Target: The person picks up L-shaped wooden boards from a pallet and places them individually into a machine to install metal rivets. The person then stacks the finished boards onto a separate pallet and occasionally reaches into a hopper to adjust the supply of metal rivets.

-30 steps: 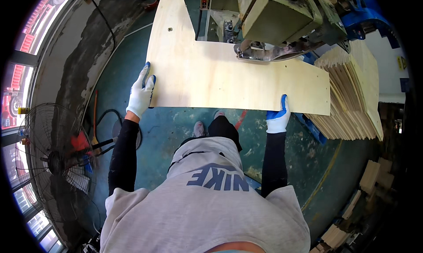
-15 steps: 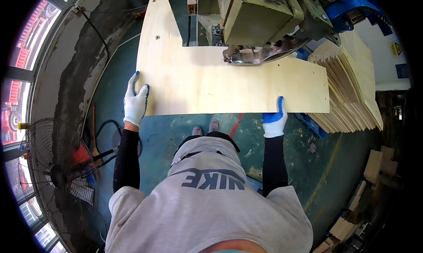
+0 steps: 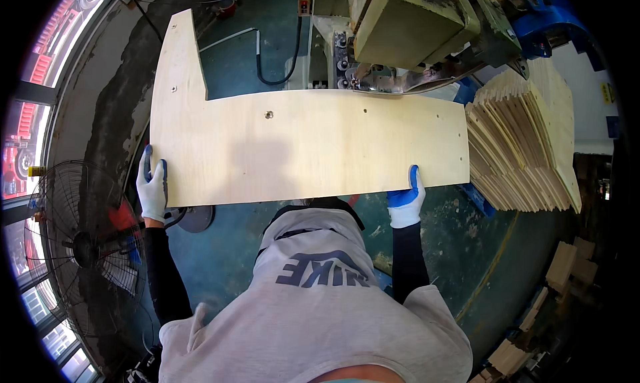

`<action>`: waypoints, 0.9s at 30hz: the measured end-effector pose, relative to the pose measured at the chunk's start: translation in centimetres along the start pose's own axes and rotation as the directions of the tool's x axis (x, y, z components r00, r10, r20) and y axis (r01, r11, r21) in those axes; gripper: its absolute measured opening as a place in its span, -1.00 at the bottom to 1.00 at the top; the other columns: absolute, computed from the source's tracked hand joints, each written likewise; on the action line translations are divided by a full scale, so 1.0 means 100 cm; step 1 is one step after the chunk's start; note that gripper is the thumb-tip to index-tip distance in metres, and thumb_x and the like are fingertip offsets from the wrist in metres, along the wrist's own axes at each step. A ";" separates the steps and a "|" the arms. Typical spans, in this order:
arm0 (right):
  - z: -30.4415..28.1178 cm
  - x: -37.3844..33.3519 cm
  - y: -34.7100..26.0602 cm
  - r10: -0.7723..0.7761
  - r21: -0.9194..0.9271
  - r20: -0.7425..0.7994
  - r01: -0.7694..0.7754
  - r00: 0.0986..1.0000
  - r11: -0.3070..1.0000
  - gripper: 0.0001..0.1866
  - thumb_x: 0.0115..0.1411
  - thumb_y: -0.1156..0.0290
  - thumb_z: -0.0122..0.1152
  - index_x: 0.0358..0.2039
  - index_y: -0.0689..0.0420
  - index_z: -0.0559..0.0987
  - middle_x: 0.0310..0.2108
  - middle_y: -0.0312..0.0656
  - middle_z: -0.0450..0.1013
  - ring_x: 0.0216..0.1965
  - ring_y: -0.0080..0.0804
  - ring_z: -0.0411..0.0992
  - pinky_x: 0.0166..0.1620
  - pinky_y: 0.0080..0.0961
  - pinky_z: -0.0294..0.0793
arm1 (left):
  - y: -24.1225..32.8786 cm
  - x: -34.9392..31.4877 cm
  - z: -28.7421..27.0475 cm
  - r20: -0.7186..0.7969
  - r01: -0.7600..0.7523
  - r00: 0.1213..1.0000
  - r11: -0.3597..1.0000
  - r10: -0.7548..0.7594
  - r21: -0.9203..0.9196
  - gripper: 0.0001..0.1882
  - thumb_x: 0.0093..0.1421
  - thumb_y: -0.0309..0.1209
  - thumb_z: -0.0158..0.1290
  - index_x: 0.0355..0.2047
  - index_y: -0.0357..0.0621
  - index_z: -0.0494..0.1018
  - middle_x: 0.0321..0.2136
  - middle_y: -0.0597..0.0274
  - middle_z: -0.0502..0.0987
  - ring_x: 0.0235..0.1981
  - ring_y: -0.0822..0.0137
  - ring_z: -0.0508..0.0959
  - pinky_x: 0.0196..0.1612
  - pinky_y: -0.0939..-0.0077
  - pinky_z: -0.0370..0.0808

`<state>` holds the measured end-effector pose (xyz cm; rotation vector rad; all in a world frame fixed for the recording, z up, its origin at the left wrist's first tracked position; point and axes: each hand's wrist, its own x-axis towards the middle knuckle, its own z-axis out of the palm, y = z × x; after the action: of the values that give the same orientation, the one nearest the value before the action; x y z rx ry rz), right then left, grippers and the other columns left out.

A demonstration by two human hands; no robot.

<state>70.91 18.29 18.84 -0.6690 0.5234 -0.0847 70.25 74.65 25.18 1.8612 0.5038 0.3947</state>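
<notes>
Between my hands is a large L-shaped plywood panel point(image 3: 320, 146), pale and flat, with small holes and metal inserts in its face. My left hand point(image 3: 153, 186), in a white glove with blue-coated fingers, grips the panel's left edge near its lower corner. On the near edge, right of the middle, my right hand point(image 3: 407, 200) holds the panel with the thumb on top and the other fingers underneath, mostly hidden. The panel's far edge lies close to the metal guard of a green machine point(image 3: 410, 30); I cannot tell whether they touch.
A stack of similar plywood panels point(image 3: 523, 143) stands at the right, close to the panel's right end. To the left is a wire-caged fan point(image 3: 83, 250) near the windows. Wood blocks point(image 3: 561, 266) lie at the lower right. A black cable point(image 3: 277, 82) hangs beyond the panel.
The panel has moved left and toward me in both hands, turning slightly. More of its far edge and another metal insert now show beside the machine.
</notes>
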 end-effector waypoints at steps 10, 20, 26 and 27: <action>0.022 0.003 0.009 0.019 0.010 0.002 -0.019 1.000 1.000 -0.50 0.44 0.15 0.03 0.26 0.17 0.39 0.19 -0.14 0.44 0.19 -0.27 0.42 0.23 -0.24 0.42 | 0.002 0.020 -0.012 -0.007 0.005 1.000 0.999 -0.005 -0.037 -0.43 0.34 -0.51 0.07 0.35 -0.22 0.27 -0.15 0.52 0.49 -0.56 0.76 0.19 -0.50 0.81 0.16; 0.041 0.033 0.011 0.070 -0.073 0.055 -0.066 0.996 0.995 -0.50 0.43 0.12 0.07 0.25 0.14 0.40 0.17 -0.16 0.45 0.14 -0.24 0.47 0.11 -0.22 0.55 | -0.005 0.074 0.003 0.088 0.054 0.993 0.975 -0.075 0.217 -0.39 0.35 -0.42 0.13 0.37 -0.24 0.24 0.11 0.29 0.39 -0.08 0.55 0.38 -0.03 0.69 0.34; 0.040 0.028 0.015 0.055 -0.097 0.048 -0.050 0.997 0.994 -0.51 0.43 0.13 0.07 0.25 0.11 0.40 0.17 -0.15 0.45 0.14 -0.24 0.48 0.08 -0.22 0.58 | -0.033 0.084 -0.003 0.079 -0.053 0.996 0.984 0.040 0.171 -0.37 0.34 -0.41 0.14 0.38 -0.16 0.24 -0.05 0.38 0.52 -0.43 0.67 0.33 -0.35 0.74 0.37; 0.041 0.029 0.014 0.051 -0.096 0.046 -0.046 0.998 0.994 -0.51 0.43 0.13 0.07 0.25 0.11 0.40 0.17 -0.15 0.46 0.14 -0.24 0.48 0.08 -0.22 0.58 | -0.032 0.083 -0.004 0.084 -0.015 0.996 0.986 0.001 0.168 -0.37 0.35 -0.41 0.14 0.39 -0.15 0.23 -0.04 0.37 0.52 -0.43 0.66 0.33 -0.33 0.74 0.37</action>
<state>75.28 21.06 19.47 -0.7488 0.4989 0.0019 76.68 80.25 22.48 2.0348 0.4852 0.2844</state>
